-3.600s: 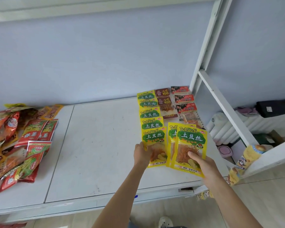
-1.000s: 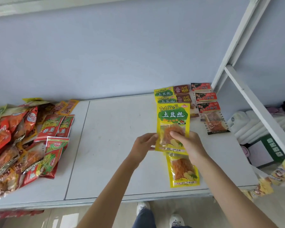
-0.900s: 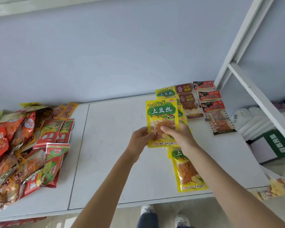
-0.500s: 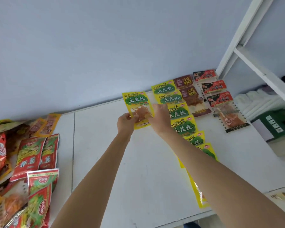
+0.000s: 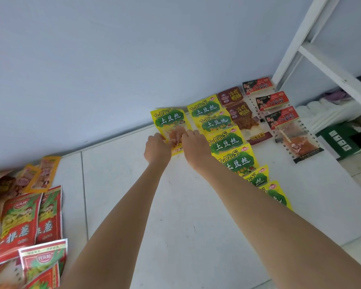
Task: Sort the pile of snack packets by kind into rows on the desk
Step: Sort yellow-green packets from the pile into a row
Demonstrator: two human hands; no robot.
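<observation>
Nearest, the unsorted pile of packets lies at the left end of the desk. Farther along the desk, the left hand and right hand both pinch the lower edge of one yellow packet, positioned just left of the yellow row, against the wall. Right of that row lie the brown row and red row.

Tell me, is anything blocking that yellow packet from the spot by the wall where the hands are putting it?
Nothing visible does. Both the left hand and right hand hold the yellow packet at the wall end, on bare desk beside the yellow row.
</observation>
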